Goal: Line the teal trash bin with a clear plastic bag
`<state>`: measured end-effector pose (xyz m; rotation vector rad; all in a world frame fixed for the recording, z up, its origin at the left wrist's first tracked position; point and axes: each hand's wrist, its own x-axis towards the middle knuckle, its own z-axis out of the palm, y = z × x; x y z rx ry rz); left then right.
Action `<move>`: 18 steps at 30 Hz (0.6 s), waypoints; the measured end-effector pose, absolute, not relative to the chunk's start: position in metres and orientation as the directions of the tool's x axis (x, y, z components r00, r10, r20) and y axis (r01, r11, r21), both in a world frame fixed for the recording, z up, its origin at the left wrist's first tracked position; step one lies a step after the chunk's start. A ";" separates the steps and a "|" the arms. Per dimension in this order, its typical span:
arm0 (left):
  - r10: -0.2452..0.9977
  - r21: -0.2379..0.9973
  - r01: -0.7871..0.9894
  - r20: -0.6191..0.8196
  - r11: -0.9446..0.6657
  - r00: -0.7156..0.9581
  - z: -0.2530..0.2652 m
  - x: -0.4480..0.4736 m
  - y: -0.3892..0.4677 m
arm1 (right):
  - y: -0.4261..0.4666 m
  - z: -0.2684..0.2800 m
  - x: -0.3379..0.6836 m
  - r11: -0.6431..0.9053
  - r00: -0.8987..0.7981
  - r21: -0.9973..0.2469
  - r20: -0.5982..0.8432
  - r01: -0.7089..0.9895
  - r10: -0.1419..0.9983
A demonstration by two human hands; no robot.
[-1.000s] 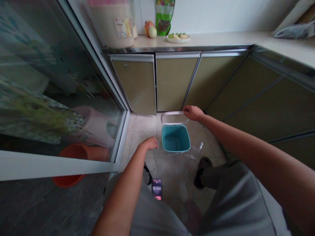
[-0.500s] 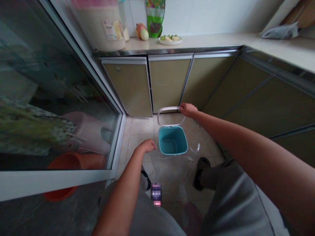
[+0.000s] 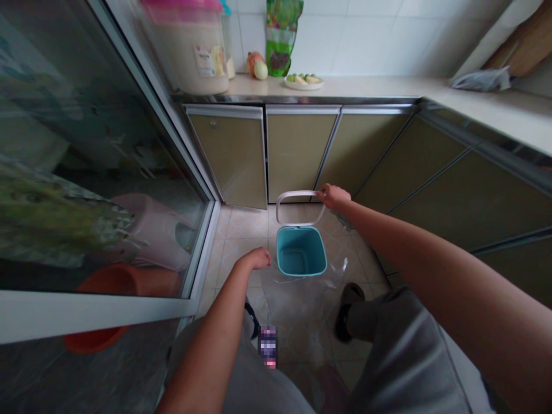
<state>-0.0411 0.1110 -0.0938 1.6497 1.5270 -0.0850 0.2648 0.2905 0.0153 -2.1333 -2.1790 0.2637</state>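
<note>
A teal trash bin (image 3: 301,261) stands on the floor between my feet, its inside showing bare. At its back edge a pale pinkish rim ring (image 3: 297,223) is raised, and my right hand (image 3: 336,197) grips the ring's upper right corner. Left of the bin, my left hand (image 3: 257,258) is closed, fingers pinched on what looks like the edge of a clear plastic bag (image 3: 293,299). The thin bag hangs or lies in front of the bin, and its far outline is hard to make out.
Cabinet doors (image 3: 302,149) rise behind the bin; the left door (image 3: 228,155) sits slightly ajar. On the counter (image 3: 366,86) are a plate of fruit (image 3: 304,81), a green pouch (image 3: 282,40) and a large tub (image 3: 190,57). A glass door (image 3: 142,115) borders the left.
The view has tipped slightly upward, so the counter sits lower in it. Both hands keep nearly the same places, and the raised ring stays at the bin's back edge.
</note>
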 end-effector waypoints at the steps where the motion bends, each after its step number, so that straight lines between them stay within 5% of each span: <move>1: 0.778 0.530 0.839 -0.575 0.120 0.252 -0.093 -0.041 0.111 | 0.291 0.016 0.265 0.009 -0.020 -0.181 -0.055 0.983 0.998; 11: 0.789 0.541 0.831 -0.564 0.130 0.243 -0.096 -0.045 0.107 | 0.246 -0.005 0.311 -0.058 0.089 -0.485 0.041 0.873 0.995; 14: 0.800 0.531 0.835 -0.558 0.141 0.220 -0.099 -0.044 0.107 | 0.203 -0.042 0.344 -0.227 0.198 -0.502 -0.110 0.835 0.974; 18: 0.837 0.498 0.855 -0.522 0.143 0.164 -0.099 -0.041 0.104 | 0.152 -0.084 0.370 -0.440 0.237 -0.321 -0.512 0.839 0.826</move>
